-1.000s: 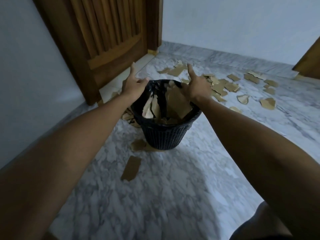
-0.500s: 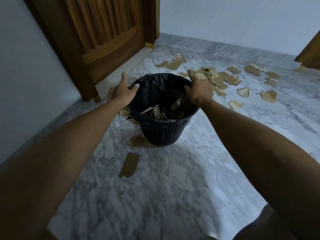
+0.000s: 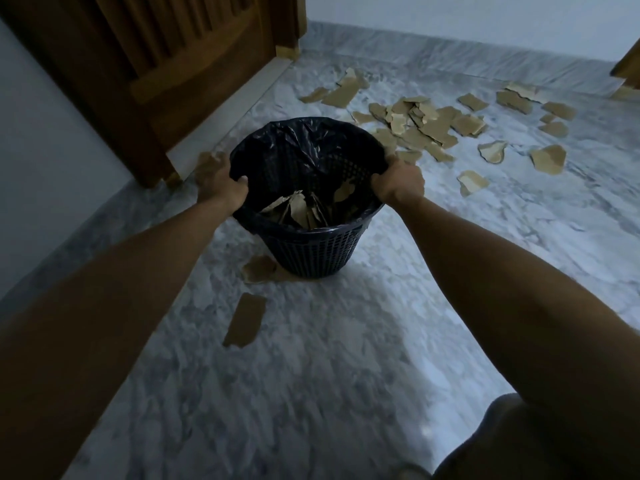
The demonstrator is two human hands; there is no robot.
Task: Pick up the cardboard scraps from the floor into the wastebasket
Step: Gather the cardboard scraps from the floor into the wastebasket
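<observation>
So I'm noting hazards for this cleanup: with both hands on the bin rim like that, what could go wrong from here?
1. A scrap lies partly under the wastebasket; dragging the bin may push it along or leave it missed.
2. The left hand and right hand grip the rim over the black liner; a hard pull might slip or tear it.
3. The scrap pile lies just beyond the bin; shoving the bin forward could scatter it.

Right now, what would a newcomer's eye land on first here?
The dark wastebasket at centre, held at its rim by the left hand and the right hand, with some cardboard already inside. Next, the thick scatter of cardboard scraps on the marble floor beyond it, to the right.
</observation>
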